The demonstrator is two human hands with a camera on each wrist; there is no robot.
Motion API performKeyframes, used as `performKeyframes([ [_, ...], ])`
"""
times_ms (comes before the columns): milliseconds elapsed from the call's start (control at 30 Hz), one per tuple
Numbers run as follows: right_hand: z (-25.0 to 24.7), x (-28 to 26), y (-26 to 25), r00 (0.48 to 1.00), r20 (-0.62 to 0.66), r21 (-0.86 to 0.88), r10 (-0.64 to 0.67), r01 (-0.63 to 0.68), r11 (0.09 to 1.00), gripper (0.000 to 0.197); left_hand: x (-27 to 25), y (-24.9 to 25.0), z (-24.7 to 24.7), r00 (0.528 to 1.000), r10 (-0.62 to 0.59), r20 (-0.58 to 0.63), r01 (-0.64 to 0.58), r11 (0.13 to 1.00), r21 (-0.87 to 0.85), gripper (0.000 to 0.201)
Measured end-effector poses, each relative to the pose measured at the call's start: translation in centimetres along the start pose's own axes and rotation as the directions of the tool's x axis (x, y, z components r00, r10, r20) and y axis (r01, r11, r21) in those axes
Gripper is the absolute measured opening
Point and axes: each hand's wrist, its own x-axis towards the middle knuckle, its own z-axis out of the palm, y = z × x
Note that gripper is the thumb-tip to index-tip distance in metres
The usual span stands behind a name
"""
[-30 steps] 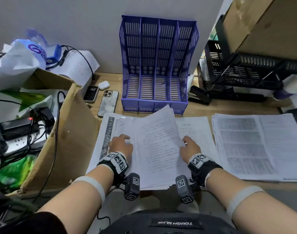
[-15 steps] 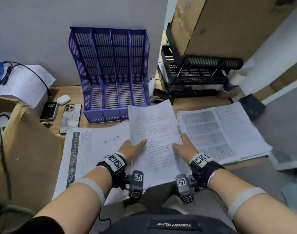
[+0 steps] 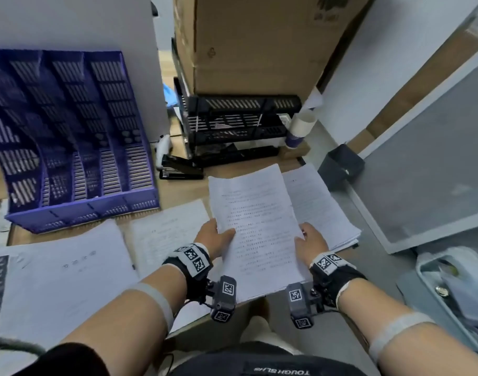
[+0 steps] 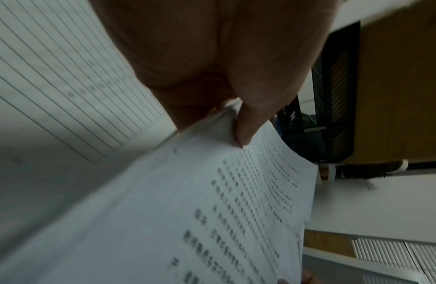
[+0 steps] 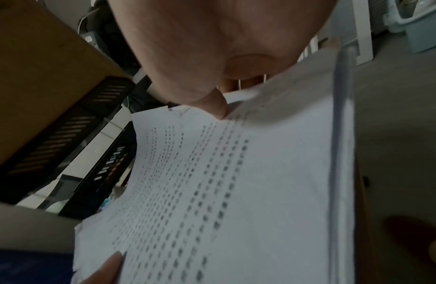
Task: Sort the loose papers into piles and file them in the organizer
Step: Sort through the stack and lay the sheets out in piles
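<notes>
Printed sheets (image 3: pixel 255 229) — white, dense text, slightly curled.

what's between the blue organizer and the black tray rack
In the head view, a black stapler and a small white object lie between the organizer and the rack.

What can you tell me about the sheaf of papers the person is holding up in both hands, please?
The sheaf of papers is white, printed with dense rows of small dark text too blurred to read. It holds several thin sheets, their edges slightly fanned. It is lifted off the desk, tilted toward the viewer, over the pile at the desk's right end. The left hand pinches its left edge, the right hand its right edge, thumbs on top.
</notes>
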Motion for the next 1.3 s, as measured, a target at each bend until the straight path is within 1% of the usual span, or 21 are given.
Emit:
performKeyframes([
  [33, -1.2, 1.2, 0.8, 0.999, -0.040, 0.001, 0.006, -0.006, 1.000, 0.022, 0.2, 1.0, 1.8, 1.000, 0.004, 0.015, -0.003, 1.000, -0.005, 0.038],
  [67, -2.6, 2.4, 1.6, 0.997, -0.073, 0.003, 0.012, -0.012, 1.000, 0.023, 0.8, 1.6, 3.5, 0.999, 0.007, 0.037, -0.006, 1.000, -0.013, 0.033],
  [200, -8.2, 7.2, 4.6, 0.985, -0.169, -0.008, 0.038, -0.040, 0.999, 0.028, 3.9, 3.3, 10.5, 0.995, 0.023, 0.099, -0.019, 0.999, -0.037, 0.040],
  [300, -11.5, 10.5, 6.1, 0.979, -0.201, -0.068, 0.023, -0.037, 0.997, 0.029, 6.2, 4.1, 14.7, 0.986, 0.035, 0.162, -0.028, 0.999, -0.043, 0.037],
  [367, -13.0, 12.1, 6.7, 0.977, -0.211, -0.075, 0.019, -0.036, 0.997, 0.031, 7.4, 4.5, 16.9, 0.980, 0.017, 0.196, -0.008, 0.999, -0.049, 0.035],
  [467, -14.2, 14.2, 7.6, 0.977, -0.211, -0.082, 0.009, -0.027, 0.996, 0.033, 8.8, 4.5, 19.1, 0.970, -0.027, 0.240, 0.057, 0.991, -0.120, 0.034],
  [500, -14.3, 14.8, 7.9, 0.979, -0.206, -0.087, 0.003, -0.022, 0.996, 0.033, 9.3, 4.3, 19.6, 0.968, -0.035, 0.249, 0.068, 0.990, -0.127, 0.030],
  [567, -14.3, 15.8, 8.3, 0.982, -0.191, -0.098, -0.004, -0.015, 0.995, 0.034, 9.8, 4.1, 19.9, 0.967, -0.063, 0.245, 0.088, 0.992, -0.095, 0.012],
  [600, -14.1, 16.2, 8.5, 0.983, -0.183, -0.104, -0.010, -0.010, 0.995, 0.034, 9.9, 4.1, 19.9, 0.970, -0.082, 0.227, 0.103, 0.991, -0.081, 0.008],
  [633, -13.9, 16.6, 8.6, 0.986, -0.166, -0.111, -0.017, -0.002, 0.994, 0.035, 9.9, 4.1, 19.7, 0.972, -0.100, 0.211, 0.119, 0.990, -0.079, 0.010],
  [667, -13.5, 17.0, 8.6, 0.990, -0.142, -0.119, -0.022, 0.005, 0.993, 0.036, 9.8, 4.2, 19.5, 0.974, -0.109, 0.197, 0.127, 0.989, -0.080, 0.009],
  [733, -12.8, 17.5, 8.4, 0.996, -0.087, -0.139, -0.011, -0.001, 0.990, 0.035, 9.6, 4.2, 18.8, 0.978, -0.100, 0.182, 0.119, 0.988, -0.098, 0.006],
  [767, -12.4, 17.6, 8.0, 0.997, -0.079, -0.168, 0.005, -0.018, 0.986, 0.035, 9.4, 4.2, 18.5, 0.979, -0.087, 0.183, 0.109, 0.987, -0.117, 0.009],
  [800, -11.9, 17.6, 7.6, 0.995, -0.097, -0.221, 0.017, -0.039, 0.975, 0.036, 9.2, 4.2, 18.1, 0.981, -0.079, 0.174, 0.103, 0.986, -0.131, 0.014],
  [867, -11.0, 17.1, 6.6, 0.987, -0.160, -0.326, 0.025, -0.077, 0.942, 0.046, 8.3, 4.5, 17.1, 0.989, -0.074, 0.130, 0.095, 0.982, -0.166, 0.021],
  [933, -9.5, 16.3, 5.2, 0.988, -0.155, -0.318, -0.026, -0.025, 0.948, 0.053, 7.4, 4.6, 15.8, 0.994, -0.082, 0.072, 0.096, 0.974, -0.204, 0.030],
  [967, -8.6, 15.8, 4.3, 0.991, -0.118, -0.278, -0.061, 0.025, 0.960, 0.052, 6.9, 4.7, 14.8, 0.995, -0.086, 0.049, 0.094, 0.971, -0.220, 0.030],
  [1033, -6.2, 14.7, 2.4, 0.990, 0.004, -0.157, -0.144, 0.142, 0.977, 0.044, 5.9, 4.3, 12.6, 0.995, -0.092, -0.023, 0.083, 0.962, -0.260, 0.026],
  [1100, -3.2, 12.7, 0.1, 0.967, 0.134, -0.041, -0.218, 0.226, 0.973, 0.034, 4.7, 3.7, 9.9, 0.986, -0.108, -0.127, 0.065, 0.952, -0.299, 0.022],
  [1200, 1.8, 8.8, -3.4, 0.913, 0.311, 0.015, -0.266, 0.275, 0.961, 0.027, 2.2, 2.3, 4.8, 0.946, -0.117, -0.303, 0.018, 0.950, -0.310, 0.019],
  [1300, 7.0, 4.6, -6.7, 0.817, 0.508, 0.091, -0.272, 0.263, 0.960, 0.023, -0.7, -0.5, -1.2, 0.885, -0.138, -0.445, 0.003, 0.957, -0.291, 0.021],
])
